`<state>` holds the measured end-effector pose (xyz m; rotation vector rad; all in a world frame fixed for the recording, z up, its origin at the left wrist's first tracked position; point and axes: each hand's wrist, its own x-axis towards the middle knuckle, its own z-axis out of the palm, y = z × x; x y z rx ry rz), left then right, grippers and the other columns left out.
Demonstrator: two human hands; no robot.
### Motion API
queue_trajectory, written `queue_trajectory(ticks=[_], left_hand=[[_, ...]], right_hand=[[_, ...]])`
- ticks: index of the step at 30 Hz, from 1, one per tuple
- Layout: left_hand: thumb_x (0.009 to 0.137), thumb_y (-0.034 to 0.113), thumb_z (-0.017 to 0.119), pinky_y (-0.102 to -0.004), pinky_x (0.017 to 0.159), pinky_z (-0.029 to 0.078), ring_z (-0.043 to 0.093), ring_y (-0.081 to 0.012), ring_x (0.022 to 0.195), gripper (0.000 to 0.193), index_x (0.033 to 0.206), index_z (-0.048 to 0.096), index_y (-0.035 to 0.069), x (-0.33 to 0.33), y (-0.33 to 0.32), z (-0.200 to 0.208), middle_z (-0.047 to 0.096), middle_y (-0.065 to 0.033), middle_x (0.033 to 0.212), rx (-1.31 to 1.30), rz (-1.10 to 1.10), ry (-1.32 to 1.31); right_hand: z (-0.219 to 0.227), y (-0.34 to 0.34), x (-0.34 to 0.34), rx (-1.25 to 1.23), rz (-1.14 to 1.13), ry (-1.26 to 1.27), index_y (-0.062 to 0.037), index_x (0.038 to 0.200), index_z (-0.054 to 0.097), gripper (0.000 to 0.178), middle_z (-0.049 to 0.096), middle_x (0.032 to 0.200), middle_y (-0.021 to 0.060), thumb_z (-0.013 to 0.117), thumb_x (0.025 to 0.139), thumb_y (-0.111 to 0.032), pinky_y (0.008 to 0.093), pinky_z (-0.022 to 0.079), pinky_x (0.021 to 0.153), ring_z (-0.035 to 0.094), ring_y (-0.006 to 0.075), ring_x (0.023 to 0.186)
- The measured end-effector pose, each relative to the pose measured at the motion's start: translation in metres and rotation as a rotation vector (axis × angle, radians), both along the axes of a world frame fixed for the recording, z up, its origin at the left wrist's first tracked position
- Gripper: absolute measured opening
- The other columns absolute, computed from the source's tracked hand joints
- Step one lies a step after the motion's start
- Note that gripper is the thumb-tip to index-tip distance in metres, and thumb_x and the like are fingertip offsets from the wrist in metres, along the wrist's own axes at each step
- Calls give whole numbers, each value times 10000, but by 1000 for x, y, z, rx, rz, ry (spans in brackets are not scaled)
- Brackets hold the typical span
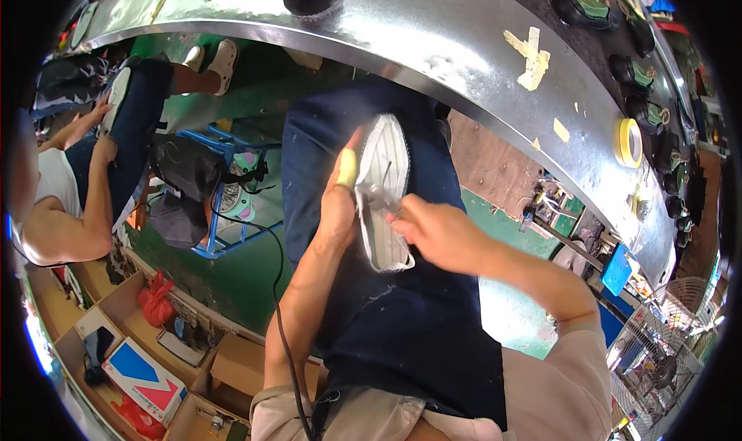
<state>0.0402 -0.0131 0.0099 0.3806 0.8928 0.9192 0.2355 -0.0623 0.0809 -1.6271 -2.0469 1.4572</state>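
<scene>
A pale grey-white shoe sole [384, 151] with lengthwise stripes and a raised, stitched-looking rim lies over my lap, toe end away from me. My left hand [338, 205] grips its left edge; a yellow wrap covers one finger. Over the middle of the sole, my right hand [421, 228] is closed in a pinch. A blurred greyish piece [376, 197] shows just beside those fingertips, too smeared to name. Dark blue cloth [402, 309] covers my legs beneath the sole.
A shiny metal bench [433, 35] curves across the front, with a yellow tape roll [628, 143] and several dark shoe parts. A co-worker [77, 178] sits left, near a blue stool frame [232, 236]. Divided boxes [116, 302] stand lower left, a fan [661, 364] lower right.
</scene>
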Motion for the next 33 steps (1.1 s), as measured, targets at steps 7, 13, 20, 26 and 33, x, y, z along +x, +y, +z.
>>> queue_trajectory(ticks=[7, 13, 20, 26, 33], left_hand=[[1209, 408, 378, -429, 1264, 392, 510, -255, 1495, 586, 1711, 345, 106, -17, -42, -39, 510, -112, 1652, 4, -3, 78], [1216, 347, 360, -403, 1304, 324, 409, -244, 1580, 593, 1749, 254, 108, -11, -42, -17, 401, -111, 1733, 162, -108, 109], [1211, 358, 366, -412, 1331, 270, 345, -251, 1619, 626, 1767, 190, 129, -8, -51, -8, 308, -99, 1784, 237, -131, 130], [1170, 249, 453, -426, 1339, 239, 292, -257, 1645, 695, 1777, 139, 126, -20, -40, -18, 263, -107, 1804, 280, -127, 11], [1161, 222, 459, -410, 1173, 447, 586, -264, 1376, 605, 1695, 288, -4, -27, -62, -50, 584, -172, 1540, 329, -129, 321]], right_hand=[[-8, -13, -4, -55, -88, 140, -17, 1147, 568, 277, 744, 932, 209, 609, 1120, -289, 513, 556, 703, 719, 445, 820], [21, -2, 29, 177, 135, -53, -2, 1128, 581, 210, 742, 970, 206, 620, 1094, -206, 506, 579, 686, 744, 413, 855], [42, 10, 8, 346, 423, -368, -4, 978, 604, 282, 698, 767, 157, 632, 1091, -261, 415, 595, 611, 761, 326, 703], [-21, -27, -2, 344, 55, -131, -28, 1002, 550, 335, 701, 771, 151, 659, 1095, -330, 431, 589, 611, 740, 359, 694], [-9, -10, -15, -483, -321, 338, -30, 1193, 568, 210, 732, 867, 95, 547, 1148, -234, 348, 565, 588, 724, 209, 724]])
